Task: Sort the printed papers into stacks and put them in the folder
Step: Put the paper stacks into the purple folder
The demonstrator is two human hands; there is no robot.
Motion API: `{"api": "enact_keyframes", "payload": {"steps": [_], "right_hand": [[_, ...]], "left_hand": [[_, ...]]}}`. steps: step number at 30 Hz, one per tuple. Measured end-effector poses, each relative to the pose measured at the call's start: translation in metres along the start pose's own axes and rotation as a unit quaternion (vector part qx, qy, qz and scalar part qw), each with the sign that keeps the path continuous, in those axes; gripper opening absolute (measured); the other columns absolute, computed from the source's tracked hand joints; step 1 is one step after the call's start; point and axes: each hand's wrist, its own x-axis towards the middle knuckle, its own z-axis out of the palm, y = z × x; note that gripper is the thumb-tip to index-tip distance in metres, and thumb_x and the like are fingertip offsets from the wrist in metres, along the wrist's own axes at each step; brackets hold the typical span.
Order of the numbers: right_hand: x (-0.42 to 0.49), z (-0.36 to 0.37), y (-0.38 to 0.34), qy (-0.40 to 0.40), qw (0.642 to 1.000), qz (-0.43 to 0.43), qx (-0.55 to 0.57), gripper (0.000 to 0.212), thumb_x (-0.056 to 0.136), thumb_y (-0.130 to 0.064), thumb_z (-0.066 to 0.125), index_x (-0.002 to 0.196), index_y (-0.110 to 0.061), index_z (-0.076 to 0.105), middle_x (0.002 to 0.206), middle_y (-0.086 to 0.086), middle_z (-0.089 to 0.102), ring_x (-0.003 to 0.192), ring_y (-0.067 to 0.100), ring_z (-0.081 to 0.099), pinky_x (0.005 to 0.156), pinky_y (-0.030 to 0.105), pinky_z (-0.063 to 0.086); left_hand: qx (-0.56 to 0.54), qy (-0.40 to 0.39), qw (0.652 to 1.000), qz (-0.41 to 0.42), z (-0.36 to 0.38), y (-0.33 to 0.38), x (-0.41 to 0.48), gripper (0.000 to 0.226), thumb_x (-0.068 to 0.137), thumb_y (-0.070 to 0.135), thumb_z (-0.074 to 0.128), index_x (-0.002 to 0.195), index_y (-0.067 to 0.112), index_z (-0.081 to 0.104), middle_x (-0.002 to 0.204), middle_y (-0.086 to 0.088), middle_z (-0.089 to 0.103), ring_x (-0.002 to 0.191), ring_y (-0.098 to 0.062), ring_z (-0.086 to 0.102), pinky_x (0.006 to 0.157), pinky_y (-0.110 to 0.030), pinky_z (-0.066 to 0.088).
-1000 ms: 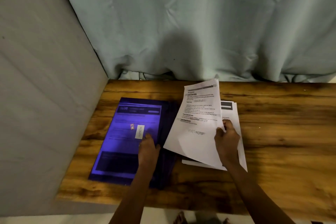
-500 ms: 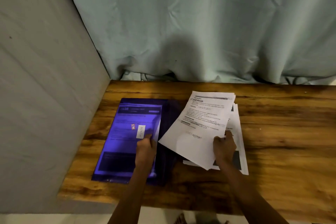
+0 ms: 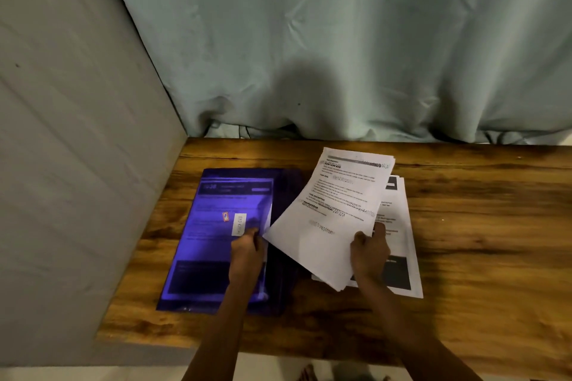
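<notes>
A translucent purple folder (image 3: 216, 226) lies on the left of the wooden table (image 3: 479, 241), with printed sheets showing through its cover. My left hand (image 3: 246, 254) pinches the folder's right edge and lifts the cover slightly. My right hand (image 3: 368, 249) grips a thin stack of printed papers (image 3: 334, 210), tilted and raised a little, its lower left corner close to the folder's open edge. Under that stack more printed papers (image 3: 402, 226) lie flat on the table.
A grey wall (image 3: 77, 164) closes the table's left side and a pale green curtain (image 3: 340, 56) hangs along the back edge. Bare wood stretches to the right of the papers. The front table edge runs just below my forearms.
The held stack has come down from upright to nearly flat and swung left toward the folder. My left hand went from pressing the cover to pinching its right edge.
</notes>
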Motion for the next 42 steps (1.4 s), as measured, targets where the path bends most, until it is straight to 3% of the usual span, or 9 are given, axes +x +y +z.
{"api": "enact_keyframes", "payload": {"steps": [2, 5, 10, 14, 17, 23, 27, 36, 42], "right_hand": [[-0.010, 0.003, 0.001, 0.002, 1.000, -0.022, -0.009, 0.027, 0.092, 0.000, 0.054, 0.118, -0.001, 0.048, 0.121, 0.019, 0.059, 0.108, 0.037, 0.061, 0.089, 0.048, 0.050], [-0.024, 0.010, 0.003, -0.003, 0.999, -0.041, -0.026, 0.028, 0.092, -0.001, 0.055, 0.119, -0.003, 0.048, 0.120, 0.019, 0.060, 0.108, 0.036, 0.060, 0.089, 0.046, 0.050], [-0.043, 0.020, 0.008, -0.068, 0.996, -0.033, -0.051, 0.032, 0.093, -0.004, 0.053, 0.124, -0.005, 0.045, 0.123, 0.016, 0.057, 0.114, 0.030, 0.056, 0.092, 0.039, 0.049], [-0.050, 0.030, 0.008, -0.132, 0.990, -0.010, -0.048, 0.035, 0.092, -0.002, 0.055, 0.125, -0.006, 0.044, 0.126, 0.014, 0.055, 0.117, 0.027, 0.055, 0.091, 0.035, 0.050], [-0.050, 0.037, 0.003, -0.148, 0.988, 0.002, -0.052, 0.033, 0.092, -0.003, 0.056, 0.123, -0.008, 0.045, 0.126, 0.012, 0.055, 0.116, 0.026, 0.056, 0.086, 0.035, 0.053], [-0.049, 0.040, -0.004, -0.145, 0.988, -0.019, -0.043, 0.036, 0.090, -0.002, 0.057, 0.123, -0.012, 0.046, 0.126, 0.009, 0.055, 0.117, 0.024, 0.056, 0.086, 0.033, 0.053], [-0.051, 0.036, 0.003, -0.162, 0.986, -0.011, -0.042, 0.035, 0.090, 0.000, 0.056, 0.122, -0.010, 0.046, 0.127, 0.011, 0.054, 0.120, 0.025, 0.054, 0.088, 0.034, 0.052], [-0.037, 0.070, -0.010, -0.247, 0.964, -0.035, -0.088, 0.034, 0.092, -0.004, 0.055, 0.124, -0.007, 0.046, 0.131, 0.013, 0.055, 0.121, 0.027, 0.054, 0.095, 0.033, 0.048], [-0.047, 0.105, -0.020, -0.301, 0.952, 0.054, 0.013, 0.032, 0.101, -0.016, 0.037, 0.132, -0.008, 0.045, 0.133, 0.015, 0.050, 0.117, 0.028, 0.050, 0.101, 0.036, 0.041]], "left_hand": [[0.001, 0.000, 1.000, -0.001, 0.000, 0.001, 0.000, 0.019, 0.098, 0.012, 0.050, 0.107, -0.001, 0.060, 0.095, -0.013, 0.060, 0.082, -0.021, 0.057, 0.075, -0.024, 0.046], [0.012, -0.006, 1.000, 0.000, 0.000, 0.002, 0.000, 0.019, 0.099, 0.013, 0.049, 0.109, 0.002, 0.060, 0.096, -0.013, 0.061, 0.086, -0.025, 0.061, 0.076, -0.026, 0.048], [0.044, -0.007, 0.999, 0.000, 0.001, 0.007, -0.001, 0.022, 0.099, 0.013, 0.046, 0.108, -0.001, 0.060, 0.097, -0.020, 0.062, 0.078, -0.022, 0.053, 0.072, -0.027, 0.045], [0.107, -0.020, 0.994, 0.005, 0.003, 0.012, -0.002, 0.027, 0.101, 0.016, 0.040, 0.116, 0.000, 0.056, 0.104, -0.024, 0.062, 0.091, -0.037, 0.060, 0.079, -0.038, 0.047], [0.128, -0.017, 0.992, 0.002, 0.002, 0.016, -0.005, 0.028, 0.102, 0.016, 0.036, 0.118, 0.000, 0.053, 0.106, -0.024, 0.060, 0.097, -0.040, 0.061, 0.083, -0.042, 0.048], [0.109, 0.004, 0.994, 0.002, 0.000, 0.017, -0.003, 0.027, 0.103, 0.017, 0.036, 0.114, 0.000, 0.054, 0.103, -0.024, 0.063, 0.092, -0.041, 0.062, 0.081, -0.044, 0.053], [0.116, -0.008, 0.993, -0.005, -0.004, 0.019, -0.005, 0.027, 0.104, 0.017, 0.034, 0.115, 0.000, 0.053, 0.103, -0.021, 0.063, 0.094, -0.036, 0.063, 0.081, -0.039, 0.052], [0.135, -0.031, 0.990, 0.023, -0.001, 0.019, -0.014, 0.029, 0.102, 0.019, 0.037, 0.127, 0.007, 0.046, 0.110, -0.016, 0.064, 0.097, -0.032, 0.065, 0.085, -0.042, 0.054], [0.143, -0.021, 0.989, 0.020, -0.002, 0.021, -0.012, 0.028, 0.101, 0.014, 0.040, 0.126, 0.006, 0.050, 0.101, -0.014, 0.065, 0.089, -0.029, 0.066, 0.080, -0.037, 0.055]]}}
